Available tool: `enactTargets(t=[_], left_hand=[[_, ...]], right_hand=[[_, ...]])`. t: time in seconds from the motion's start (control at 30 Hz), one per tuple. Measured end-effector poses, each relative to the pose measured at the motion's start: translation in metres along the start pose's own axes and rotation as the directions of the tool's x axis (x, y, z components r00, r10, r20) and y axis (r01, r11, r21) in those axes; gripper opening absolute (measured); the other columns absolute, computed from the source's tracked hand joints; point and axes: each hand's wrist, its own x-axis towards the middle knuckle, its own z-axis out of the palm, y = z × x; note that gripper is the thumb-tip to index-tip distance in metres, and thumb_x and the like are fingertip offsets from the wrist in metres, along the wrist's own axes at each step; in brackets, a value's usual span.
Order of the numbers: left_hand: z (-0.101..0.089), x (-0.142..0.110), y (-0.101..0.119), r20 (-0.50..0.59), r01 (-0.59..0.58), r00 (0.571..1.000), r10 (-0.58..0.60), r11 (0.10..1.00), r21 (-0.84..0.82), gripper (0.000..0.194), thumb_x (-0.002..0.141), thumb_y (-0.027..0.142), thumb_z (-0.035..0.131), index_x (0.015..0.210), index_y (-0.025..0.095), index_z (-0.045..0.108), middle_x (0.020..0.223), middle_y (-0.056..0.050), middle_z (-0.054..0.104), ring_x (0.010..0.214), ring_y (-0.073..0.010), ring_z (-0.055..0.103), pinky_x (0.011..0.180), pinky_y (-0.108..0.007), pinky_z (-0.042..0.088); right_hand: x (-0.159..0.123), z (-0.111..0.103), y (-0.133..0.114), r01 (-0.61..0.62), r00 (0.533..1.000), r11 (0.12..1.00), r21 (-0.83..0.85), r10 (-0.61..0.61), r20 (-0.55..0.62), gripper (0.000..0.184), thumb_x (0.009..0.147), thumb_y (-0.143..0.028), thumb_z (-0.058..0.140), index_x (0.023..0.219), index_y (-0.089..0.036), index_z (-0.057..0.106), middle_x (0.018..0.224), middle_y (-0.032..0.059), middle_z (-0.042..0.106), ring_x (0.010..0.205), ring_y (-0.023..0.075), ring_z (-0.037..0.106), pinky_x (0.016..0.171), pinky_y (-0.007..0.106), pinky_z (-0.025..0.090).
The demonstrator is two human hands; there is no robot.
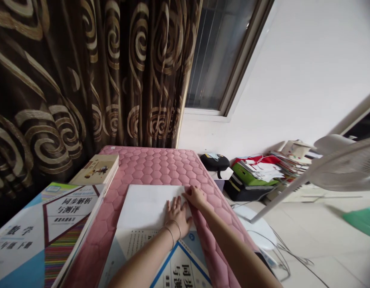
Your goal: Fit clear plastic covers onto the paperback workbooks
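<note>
A blank white sheet of paper (140, 206) lies on a pink quilted mattress, against the top of a blue and white workbook (137, 248). My left hand (176, 216) rests flat on the sheet's lower right part with fingers spread; a thin bracelet circles the wrist. At the sheet's right edge, my right hand (195, 197) has its fingers pinched together on the paper's border. My forearms cover part of the workbook's printed cover.
On the left are a thick textbook (26, 240) and a beige book (96, 168) beside a patterned curtain (137, 72). To the right, on the floor, stand a white fan (343, 164), a black case (215, 162), paper piles (265, 170) and loose cables (285, 250).
</note>
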Motion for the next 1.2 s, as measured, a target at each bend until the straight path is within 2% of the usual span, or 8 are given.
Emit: enactTargets(t=[0.17,0.43,0.53,0.63,0.77,0.9,1.03,1.2], left_hand=[[0.003,0.001,-0.001,-0.029,-0.011,1.0,0.011,1.0,0.013,0.067,0.084,0.053,0.037,0.141,0.019,0.04,0.157,-0.013,0.021,0.146,-0.0293,0.011,0.116,-0.054,0.005],[-0.001,-0.003,0.0,-0.03,-0.005,1.0,0.004,0.999,-0.034,0.063,0.084,0.051,0.039,0.14,0.023,0.042,0.158,-0.01,0.019,0.146,-0.0288,0.011,0.117,-0.053,0.006],[-0.001,-0.004,0.0,-0.024,-0.006,1.0,0.006,0.999,-0.035,0.064,0.084,0.051,0.039,0.141,0.024,0.04,0.159,-0.008,0.018,0.146,-0.0283,0.011,0.117,-0.052,0.007],[0.0,-0.003,-0.001,-0.036,-0.008,0.999,0.007,0.999,-0.032,0.062,0.084,0.053,0.039,0.138,0.023,0.044,0.158,-0.01,0.02,0.146,-0.0287,0.012,0.117,-0.052,0.007],[-0.001,-0.002,-0.001,-0.026,-0.012,1.0,0.012,1.0,-0.01,0.064,0.084,0.054,0.038,0.139,0.02,0.044,0.157,-0.012,0.02,0.146,-0.0297,0.011,0.117,-0.053,0.006],[-0.002,-0.001,0.001,-0.003,-0.012,1.0,0.012,1.0,-0.002,0.066,0.085,0.052,0.037,0.142,0.02,0.04,0.158,-0.011,0.018,0.146,-0.03,0.01,0.117,-0.054,0.004],[-0.003,-0.001,0.002,-0.002,-0.015,1.0,0.015,1.0,-0.007,0.064,0.085,0.052,0.037,0.14,0.02,0.042,0.158,-0.011,0.02,0.146,-0.03,0.01,0.117,-0.054,0.004],[-0.004,-0.004,0.001,0.003,-0.015,1.0,0.015,1.0,-0.024,0.064,0.085,0.052,0.038,0.141,0.021,0.041,0.159,-0.011,0.016,0.146,-0.0293,0.01,0.117,-0.053,0.006]], right_hand=[[-0.016,-0.003,0.012,-0.002,1.0,1.0,0.028,0.002,0.004,0.025,0.074,-0.041,0.07,0.089,-0.022,0.062,0.104,0.0051,0.064,0.1,0.021,0.058,0.077,0.029,0.04],[0.029,-0.003,-0.012,-0.12,0.992,0.992,0.024,0.121,-0.025,0.033,0.079,-0.053,0.061,0.086,-0.02,0.062,0.106,0.01,0.065,0.104,0.0275,0.057,0.082,0.039,0.04],[0.033,0.0,-0.016,-0.133,0.99,0.991,0.024,0.134,-0.039,0.035,0.08,-0.054,0.058,0.087,-0.019,0.062,0.109,0.012,0.064,0.108,0.0291,0.055,0.083,0.04,0.04],[0.022,0.003,-0.009,-0.09,0.995,0.996,0.021,0.091,-0.033,0.032,0.081,-0.05,0.059,0.089,-0.019,0.061,0.109,0.0107,0.063,0.107,0.0271,0.055,0.083,0.038,0.04],[-0.006,0.002,0.01,-0.019,1.0,0.999,0.03,0.019,-0.003,0.031,0.075,-0.045,0.068,0.092,-0.021,0.061,0.104,0.0061,0.064,0.101,0.0221,0.058,0.078,0.031,0.041],[-0.02,-0.003,0.018,-0.03,0.999,0.998,0.054,0.029,0.013,0.025,0.073,-0.039,0.07,0.089,-0.022,0.061,0.104,0.0048,0.066,0.097,0.0205,0.059,0.073,0.029,0.041],[-0.004,-0.005,0.007,-0.098,0.995,0.994,0.043,0.097,0.016,0.027,0.073,-0.043,0.07,0.087,-0.021,0.063,0.099,0.006,0.068,0.095,0.0225,0.061,0.079,0.034,0.042],[0.02,-0.006,-0.017,-0.158,0.987,0.987,0.018,0.158,-0.006,0.038,0.084,-0.051,0.052,0.095,-0.017,0.065,0.098,0.0129,0.068,0.096,0.0296,0.062,0.084,0.045,0.041]])
